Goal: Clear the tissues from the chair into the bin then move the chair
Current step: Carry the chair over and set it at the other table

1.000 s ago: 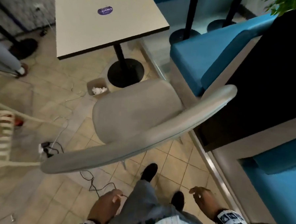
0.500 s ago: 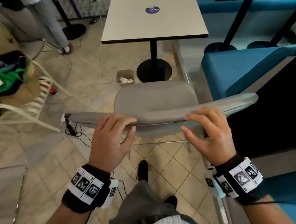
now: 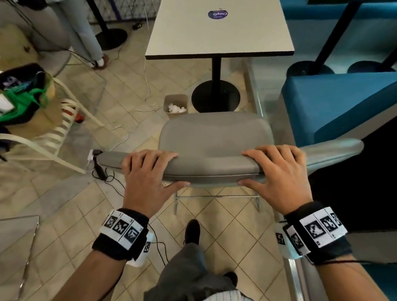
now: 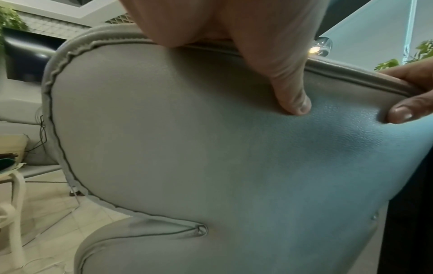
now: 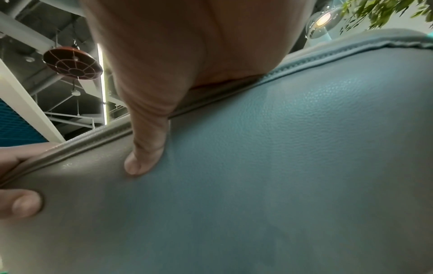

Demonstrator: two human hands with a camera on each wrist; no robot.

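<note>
Gripping the top edge of the chair (image 3: 213,149) backrest, both hands are set for the second half of the task — the move. The left hand (image 3: 149,177) has its fingers (image 3: 155,156) curled over the front of the padded rim and its thumb pressed into the back panel, as the left wrist view shows plainly. The right hand (image 3: 281,175) mirrors it further along the rim, fingers (image 3: 271,152) slightly spread over the top, thumb dug into the leather behind.

Just beyond the fingers lies the grey seat, with no tissue visible on it. Past the seat's far edge, the bin (image 3: 176,103) stands on the floor with crumpled tissues (image 3: 176,108) inside, right beside the black round foot of the bench (image 3: 220,25). So the clearing step looks finished, by my reading.

The next move calls for a firm two-handed hold and a lift or drag of the chair along the tiles — minding the cables (image 3: 104,175) on the floor under the left fingers, and the blue sofa (image 3: 338,102) close on the right-hand side.
</note>
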